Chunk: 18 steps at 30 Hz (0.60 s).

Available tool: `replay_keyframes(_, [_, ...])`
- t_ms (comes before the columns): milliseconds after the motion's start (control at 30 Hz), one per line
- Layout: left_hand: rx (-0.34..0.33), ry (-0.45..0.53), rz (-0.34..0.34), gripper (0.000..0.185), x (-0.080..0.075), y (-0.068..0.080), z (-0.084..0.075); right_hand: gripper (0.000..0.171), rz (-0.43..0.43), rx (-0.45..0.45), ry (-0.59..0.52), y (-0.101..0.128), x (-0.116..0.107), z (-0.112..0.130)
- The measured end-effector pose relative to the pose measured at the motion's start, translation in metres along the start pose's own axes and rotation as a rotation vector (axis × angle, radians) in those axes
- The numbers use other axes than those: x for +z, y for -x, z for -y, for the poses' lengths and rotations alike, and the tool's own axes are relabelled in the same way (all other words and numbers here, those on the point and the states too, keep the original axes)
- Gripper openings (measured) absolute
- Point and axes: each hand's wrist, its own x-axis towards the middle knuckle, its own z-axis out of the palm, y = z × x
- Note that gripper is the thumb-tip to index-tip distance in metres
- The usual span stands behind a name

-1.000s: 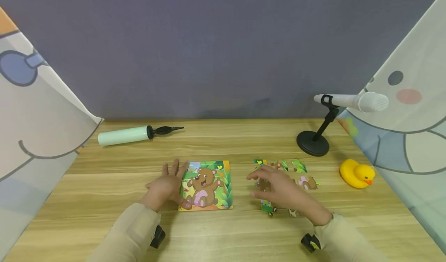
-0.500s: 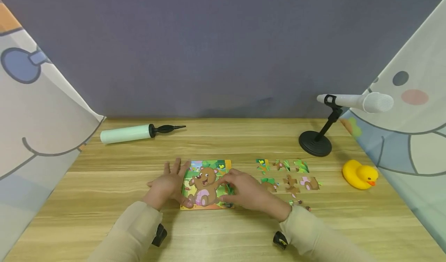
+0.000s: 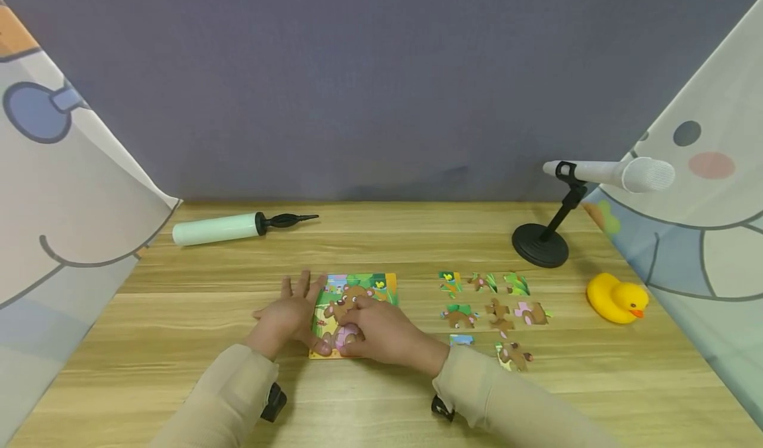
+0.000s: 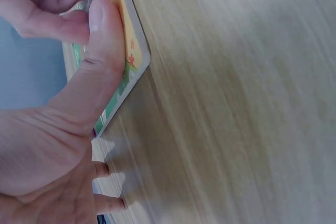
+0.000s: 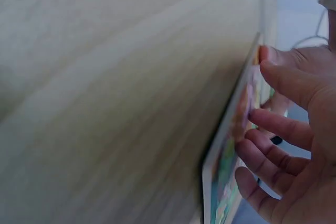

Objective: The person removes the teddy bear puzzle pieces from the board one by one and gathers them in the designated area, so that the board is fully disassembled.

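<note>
A square bear puzzle board (image 3: 381,283) lies on the wooden table (image 3: 381,242). My left hand (image 3: 286,315) lies flat beside the board's left edge, fingers spread. Its thumb (image 4: 100,40) presses the near left corner of the board (image 4: 134,59). My right hand (image 3: 360,329) is over the middle of the picture. Its thumb and fingers (image 5: 273,129) pinch what looks like a brown and pink puzzle piece (image 5: 244,103) against the board (image 5: 223,156). Several loose puzzle pieces (image 3: 497,312) lie in rows to the right.
A pale green air pump (image 3: 217,228) lies at the back left. A white microphone (image 3: 614,173) on a black stand (image 3: 539,246) and a yellow rubber duck (image 3: 616,297) are at the right. Printed cloth (image 3: 59,203) hangs at both sides.
My right hand has moved left from over the loose pieces onto the board's middle. The left hand has stayed at the board's left edge.
</note>
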Motion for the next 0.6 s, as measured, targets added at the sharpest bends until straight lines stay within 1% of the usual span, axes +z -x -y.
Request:
replay_keyframes(233, [0.005,-0.004,0.013,0.133,-0.0027,0.0007,-0.0012,0.032,-0.069,-0.005,0.024,-0.0062,0.0033,0.0041])
replay_keyframes(400, [-0.007,0.010,0.057,0.135,-0.0040,-0.0008,-0.0013,0.030,-0.052,0.018,0.044,-0.0076,0.0037,0.0060])
replay_keyframes(500, [-0.016,0.016,0.078,0.137,-0.0029,-0.0025,-0.0009,0.028,-0.052,0.037,0.031,-0.0078,0.0051,0.0064])
replay_keyframes(600, [-0.022,0.021,0.084,0.139,-0.0016,-0.0034,-0.0009,0.027,-0.052,0.061,0.009,-0.0079,0.0057,0.0058])
